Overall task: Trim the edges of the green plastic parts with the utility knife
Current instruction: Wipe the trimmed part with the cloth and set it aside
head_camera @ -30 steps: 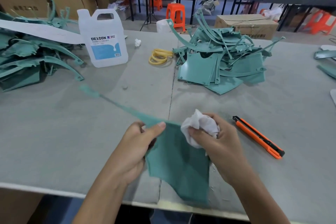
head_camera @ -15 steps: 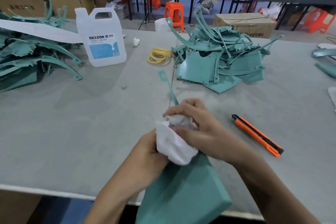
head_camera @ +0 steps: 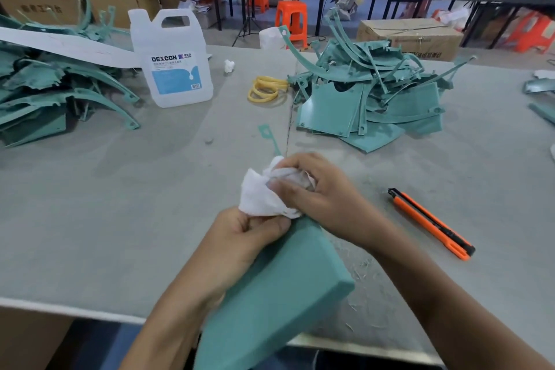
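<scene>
The left hand [head_camera: 249,237] curls round the green plastic part [head_camera: 279,294] where it narrows; the wide panel slants down from that grip past the edge of the table [head_camera: 120,219]. Just beyond it, the right hand [head_camera: 324,198] clutches a crumpled white cloth [head_camera: 258,198] against the same part, whose thin arm pokes out past the knuckles. The utility knife [head_camera: 429,222] lies on the table right of that hand, near but apart. A heap of green parts [head_camera: 369,99] sits farther beyond.
</scene>
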